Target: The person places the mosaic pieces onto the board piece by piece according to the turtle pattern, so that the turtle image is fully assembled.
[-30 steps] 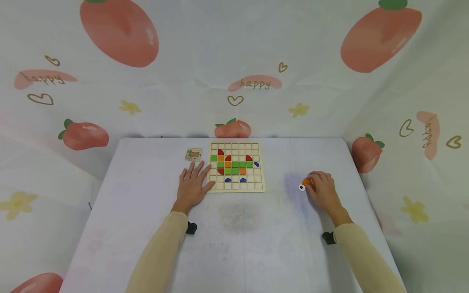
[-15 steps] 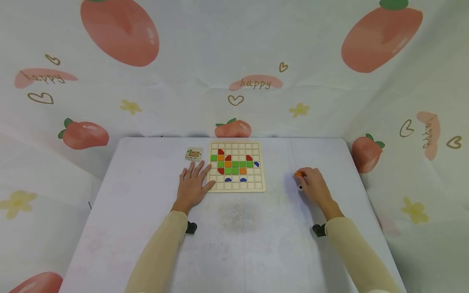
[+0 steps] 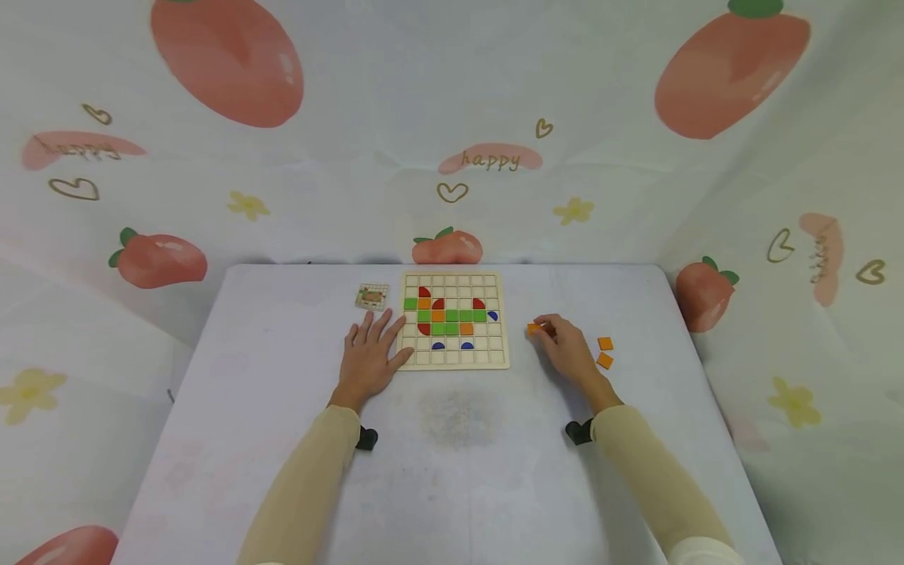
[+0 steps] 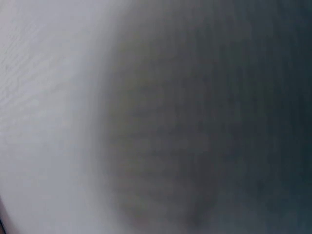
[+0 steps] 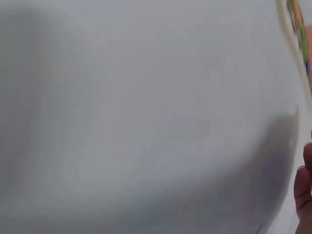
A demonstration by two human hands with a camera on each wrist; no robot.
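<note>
In the head view my right hand (image 3: 565, 349) pinches an orange square tile (image 3: 533, 329) just right of a wooden grid board (image 3: 455, 367). On the board lie green, orange, red and blue pieces in several cells. My left hand (image 3: 367, 357) rests flat with spread fingers, its thumb and index fingertip at the board's left edge. The right wrist view catches only some fingers (image 5: 303, 190) and a sliver of the board at its right edge. A dark blur fills much of the left wrist view, with no hand to make out.
Two orange square tiles (image 3: 605, 344) lie on the white table to the right of my right forearm. A small picture card (image 3: 371, 297) sits beside the board's upper left corner. Fabric printed with fruit (image 3: 448, 247) hangs behind the table.
My right hand has moved left toward the board with the orange tile, uncovering two orange tiles. The white round eye piece seen near it earlier is out of sight. My left hand stays put.
</note>
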